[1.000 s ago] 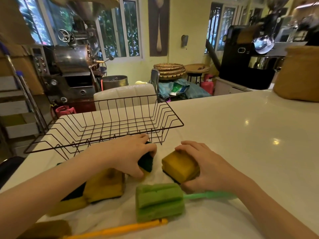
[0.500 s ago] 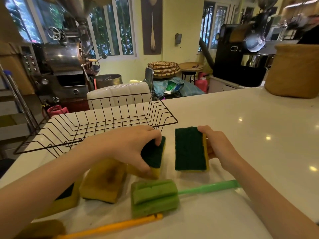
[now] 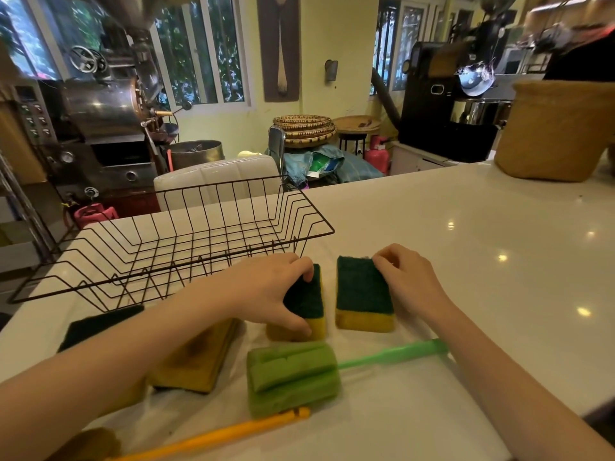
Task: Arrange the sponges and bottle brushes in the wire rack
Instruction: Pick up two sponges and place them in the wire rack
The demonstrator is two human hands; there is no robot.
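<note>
A black wire rack (image 3: 309, 211) stands on the white counter at the left, with nothing in it. Just in front of it my left hand (image 3: 266, 287) grips a yellow sponge with a green scouring face (image 3: 311, 302). Beside it my right hand (image 3: 404, 281) holds a second such sponge (image 3: 362, 294) by its right edge, green face up. Nearer me lies a green bottle brush (image 3: 293, 374), its handle pointing right. An orange bottle brush (image 3: 213, 439) lies at the front. Two worn sponges, one yellow (image 3: 199, 357) and one dark green (image 3: 100, 324), lie partly under my left arm.
A woven tan basket (image 3: 555, 128) stands at the counter's far right. The white counter (image 3: 482, 244) runs bare to the right of my hands. Beyond its far edge are a white chair back (image 3: 216, 178) and metal machines.
Both sponges have been turned green face up, side by side, and moved a little toward the rack. My view has shifted slightly.
</note>
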